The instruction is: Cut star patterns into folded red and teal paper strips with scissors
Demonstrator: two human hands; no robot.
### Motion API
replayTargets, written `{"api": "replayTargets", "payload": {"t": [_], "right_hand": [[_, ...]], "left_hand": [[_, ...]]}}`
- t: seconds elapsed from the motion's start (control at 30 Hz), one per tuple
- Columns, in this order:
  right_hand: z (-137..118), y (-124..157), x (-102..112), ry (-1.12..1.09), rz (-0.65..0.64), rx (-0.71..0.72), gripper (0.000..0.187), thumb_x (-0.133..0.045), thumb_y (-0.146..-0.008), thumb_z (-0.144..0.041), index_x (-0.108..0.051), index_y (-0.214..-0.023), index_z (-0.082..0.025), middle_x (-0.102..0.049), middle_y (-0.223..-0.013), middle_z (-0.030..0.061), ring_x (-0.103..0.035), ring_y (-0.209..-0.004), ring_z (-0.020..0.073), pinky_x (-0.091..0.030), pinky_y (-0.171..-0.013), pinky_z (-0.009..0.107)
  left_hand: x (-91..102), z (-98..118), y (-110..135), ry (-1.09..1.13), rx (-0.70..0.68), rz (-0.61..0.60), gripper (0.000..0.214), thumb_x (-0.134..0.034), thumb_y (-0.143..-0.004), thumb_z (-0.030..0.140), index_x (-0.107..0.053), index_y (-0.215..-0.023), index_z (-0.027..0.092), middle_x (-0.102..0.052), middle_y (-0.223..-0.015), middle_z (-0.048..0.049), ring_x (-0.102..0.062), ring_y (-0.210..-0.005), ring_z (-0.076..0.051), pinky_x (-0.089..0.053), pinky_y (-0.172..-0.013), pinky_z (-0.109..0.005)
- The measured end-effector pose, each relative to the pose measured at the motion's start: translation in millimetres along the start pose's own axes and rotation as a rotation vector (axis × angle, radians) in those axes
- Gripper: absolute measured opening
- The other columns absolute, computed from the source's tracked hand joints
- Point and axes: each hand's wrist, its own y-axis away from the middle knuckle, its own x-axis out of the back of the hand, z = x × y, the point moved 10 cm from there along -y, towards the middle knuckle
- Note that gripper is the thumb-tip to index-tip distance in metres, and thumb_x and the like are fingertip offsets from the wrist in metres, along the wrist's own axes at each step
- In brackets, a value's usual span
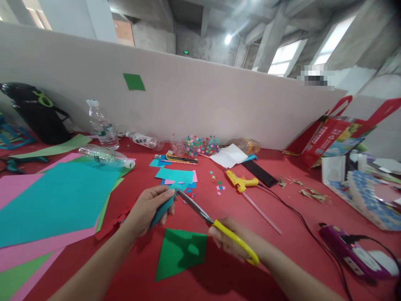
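Observation:
My left hand (147,209) is closed on a folded teal piece of paper (163,210), held above the red table (282,251). My right hand (228,242) grips yellow-handled scissors (219,228), whose blades point up-left and meet the top edge of the teal paper. Directly below both hands a green paper piece (181,252) lies flat on the table.
Large teal, pink and green sheets (56,200) lie at left with plastic bottles (102,125) behind them. A yellow glue gun (239,181), small paper stars (202,145), a black remote (259,172), a purple device (351,251) with cables and a red box (326,140) lie to the right.

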Motion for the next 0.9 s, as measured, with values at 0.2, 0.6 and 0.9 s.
{"api": "replayTargets", "payload": {"t": [0.2,0.6,0.9], "right_hand": [[5,0,0,0.024,-0.007,-0.009,0.047,-0.048,-0.085,-0.063,-0.045,-0.067,-0.019,-0.035,-0.041,-0.0095,-0.034,-0.029,0.0054,-0.028,-0.027,0.016],[-1,2,0,0.041,0.005,-0.057,0.047,-0.049,-0.086,-0.061,-0.046,-0.066,-0.019,-0.036,-0.04,-0.0095,-0.034,-0.028,0.0047,-0.027,-0.027,0.015],[9,-2,2,0.068,-0.009,-0.038,0.054,-0.046,-0.082,-0.07,-0.048,-0.068,-0.018,-0.038,-0.042,-0.0084,-0.037,-0.029,0.0055,-0.028,-0.026,0.016]], "left_hand": [[0.6,2,3,-0.024,-0.01,0.02,0.028,-0.061,-0.079,0.042,-0.06,-0.068,0.016,-0.06,-0.043,0.0023,-0.046,-0.027,-0.006,-0.031,-0.028,-0.013],[1.4,4,6,-0.042,-0.009,0.063,0.028,-0.059,-0.077,0.042,-0.06,-0.068,0.016,-0.058,-0.041,0.003,-0.043,-0.026,-0.005,-0.03,-0.029,-0.014],[0.6,-3,4,-0.034,-0.004,0.036,0.027,-0.058,-0.081,0.04,-0.06,-0.071,0.016,-0.058,-0.044,0.003,-0.044,-0.027,-0.006,-0.03,-0.03,-0.015]]}}
